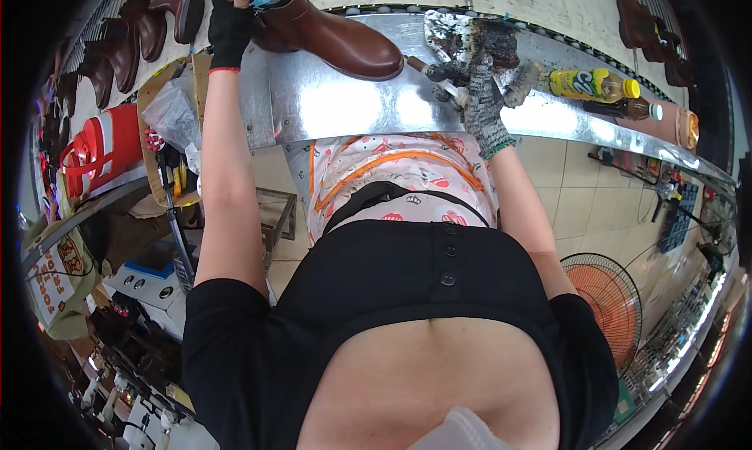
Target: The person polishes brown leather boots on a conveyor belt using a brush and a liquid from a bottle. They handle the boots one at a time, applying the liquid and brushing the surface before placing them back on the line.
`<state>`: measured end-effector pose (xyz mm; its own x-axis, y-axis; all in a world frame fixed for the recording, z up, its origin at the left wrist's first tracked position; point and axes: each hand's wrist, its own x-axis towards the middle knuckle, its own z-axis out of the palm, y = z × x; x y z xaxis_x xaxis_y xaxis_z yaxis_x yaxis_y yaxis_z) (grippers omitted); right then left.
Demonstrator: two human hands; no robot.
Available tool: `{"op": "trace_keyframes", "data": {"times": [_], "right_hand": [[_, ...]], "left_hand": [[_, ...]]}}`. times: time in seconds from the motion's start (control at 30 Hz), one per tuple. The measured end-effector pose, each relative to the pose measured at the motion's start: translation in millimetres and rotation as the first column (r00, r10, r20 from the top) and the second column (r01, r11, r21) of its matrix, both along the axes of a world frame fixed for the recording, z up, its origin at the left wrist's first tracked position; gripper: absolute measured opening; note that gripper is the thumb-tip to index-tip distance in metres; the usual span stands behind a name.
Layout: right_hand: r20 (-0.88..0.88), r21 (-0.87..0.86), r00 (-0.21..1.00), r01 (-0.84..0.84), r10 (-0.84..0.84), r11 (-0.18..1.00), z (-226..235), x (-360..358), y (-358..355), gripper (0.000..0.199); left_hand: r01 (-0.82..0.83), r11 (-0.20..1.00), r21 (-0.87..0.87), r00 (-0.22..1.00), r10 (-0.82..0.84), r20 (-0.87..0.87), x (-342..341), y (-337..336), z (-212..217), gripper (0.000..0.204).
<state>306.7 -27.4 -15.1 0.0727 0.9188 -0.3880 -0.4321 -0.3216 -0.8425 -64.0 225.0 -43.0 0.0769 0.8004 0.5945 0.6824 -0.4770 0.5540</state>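
Observation:
A brown leather ankle boot [337, 39] lies on its side on the shiny metal workbench [337, 101]. My left hand [231, 27], in a black fingerless glove, grips the boot's opening at the far left, where a blue insert shows. My right hand [479, 90], in a stained grey knit glove, holds a small brush [439, 72] with a pale handle just right of the boot's toe. Behind that hand sits a dirty glue-smeared tray [458, 31].
A yellow bottle [591, 84] and a darker bottle [627, 108] lie on the bench at right. More brown boots [129, 39] stand on a rack at far left, near a red basket [98, 148]. An orange floor fan [607, 297] stands low right.

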Motion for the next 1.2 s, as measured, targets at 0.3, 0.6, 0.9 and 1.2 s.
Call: {"op": "trace_keyframes", "data": {"times": [0.3, 0.6, 0.9, 1.2], "right_hand": [[0.957, 0.119, 0.285, -0.229, -0.05, 0.966, -15, 32, 2, 0.038], [0.934, 0.272, -0.118, -0.376, -0.337, 0.886, -4, 26, 17, 0.04], [0.926, 0.364, 0.211, -0.282, -0.312, 0.888, 11, 11, 11, 0.037], [0.853, 0.307, 0.511, -0.327, -0.106, 0.894, 11, 4, 15, 0.046]], "left_hand": [[-0.104, 0.981, -0.165, 0.991, 0.087, -0.106, 26, -84, 57, 0.056], [-0.106, 0.978, -0.179, 0.991, 0.088, -0.104, 60, -160, 87, 0.071], [-0.125, 0.933, -0.337, 0.991, 0.103, -0.081, 88, -209, 104, 0.066], [0.264, 0.693, -0.671, 0.925, 0.015, 0.379, 96, -229, 112, 0.084]]}}
